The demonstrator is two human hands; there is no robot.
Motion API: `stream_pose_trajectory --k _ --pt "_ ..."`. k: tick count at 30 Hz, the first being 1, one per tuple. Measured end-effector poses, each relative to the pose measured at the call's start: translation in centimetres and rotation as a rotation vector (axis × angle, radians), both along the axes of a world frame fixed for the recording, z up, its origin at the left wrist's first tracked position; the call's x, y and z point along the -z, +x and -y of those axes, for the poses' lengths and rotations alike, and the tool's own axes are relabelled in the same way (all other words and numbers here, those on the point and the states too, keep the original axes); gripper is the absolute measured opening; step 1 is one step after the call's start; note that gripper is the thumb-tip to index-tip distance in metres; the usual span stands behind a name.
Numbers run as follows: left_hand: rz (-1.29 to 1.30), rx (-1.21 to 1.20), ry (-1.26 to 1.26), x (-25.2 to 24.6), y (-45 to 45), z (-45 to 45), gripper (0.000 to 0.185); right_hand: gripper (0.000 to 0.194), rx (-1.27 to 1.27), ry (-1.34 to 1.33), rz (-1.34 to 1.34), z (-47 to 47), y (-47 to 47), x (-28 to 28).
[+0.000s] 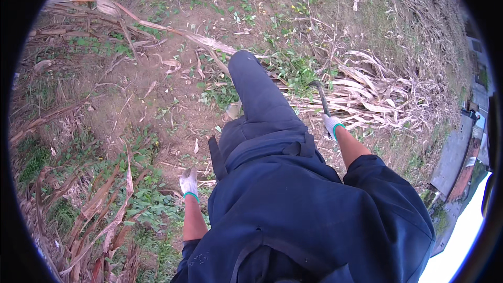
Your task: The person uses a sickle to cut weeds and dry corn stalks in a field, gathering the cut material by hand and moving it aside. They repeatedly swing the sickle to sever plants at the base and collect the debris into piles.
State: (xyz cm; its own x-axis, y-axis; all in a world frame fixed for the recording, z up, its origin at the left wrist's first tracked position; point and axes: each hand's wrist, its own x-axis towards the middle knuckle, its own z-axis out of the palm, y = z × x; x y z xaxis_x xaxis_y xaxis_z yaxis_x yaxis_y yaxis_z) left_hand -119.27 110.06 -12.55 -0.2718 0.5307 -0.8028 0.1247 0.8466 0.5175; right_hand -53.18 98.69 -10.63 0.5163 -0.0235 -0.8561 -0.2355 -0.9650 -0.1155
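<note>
My right hand (332,126), in a white knit glove with a green cuff, is closed around the shaft of a dark hooked hand tool (324,98). Its curved end points away from me, over green weeds beside a heap of dry corn stalks and leaves (371,92). At my left side hangs my left hand (189,182), gloved the same way, with nothing visible in it. Low green plants (153,200) grow near that hand. Between the hands, my dark trouser leg (259,86) is raised forward and hides part of the ground.
A long dry corn stalk (169,29) lies across the soil ahead. Dry corn plants (104,212) stand at lower left, and more cut stalks (94,31) lie at upper left. Grey-roofed buildings (452,161) show at the far right.
</note>
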Motion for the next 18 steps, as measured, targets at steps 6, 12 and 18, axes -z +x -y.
stream_pose_trajectory --k 6,12,18 --pt "-0.142 0.021 0.064 -0.8 2.0 6.0 0.041 0.044 -0.222 -0.117 -0.002 1.8 5.0 0.6" --pt "-0.335 0.112 -0.016 -1.4 7.3 15.0 0.044 0.055 -0.758 -0.166 0.154 7.2 13.1 5.0" --pt "-0.358 0.246 -0.189 -2.0 16.3 25.7 0.049 0.043 -0.497 -0.103 -0.091 13.4 18.7 2.7"
